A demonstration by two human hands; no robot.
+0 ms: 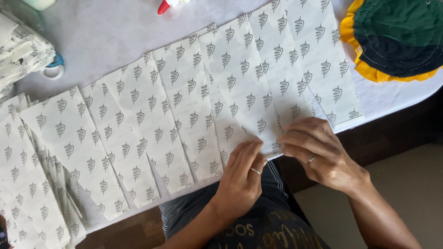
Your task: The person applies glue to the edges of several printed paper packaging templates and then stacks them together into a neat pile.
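Left hand (242, 173), palm down, fingers pressed flat and together, a ring on one finger. Right hand (318, 150) just beside it, fingers curled with tips pinched downward, also ringed. Both forearms bare, converging from below.

Two hands: left hand (242, 173), right hand (318, 150). One ring each. About seven white patterned paper sheets (138, 115) fanned in row. One red-capped glue bottle (167, 5). One round green-and-yellow quilted mat (397, 39).

White paper sheets (184, 97) bear grey cone motifs.
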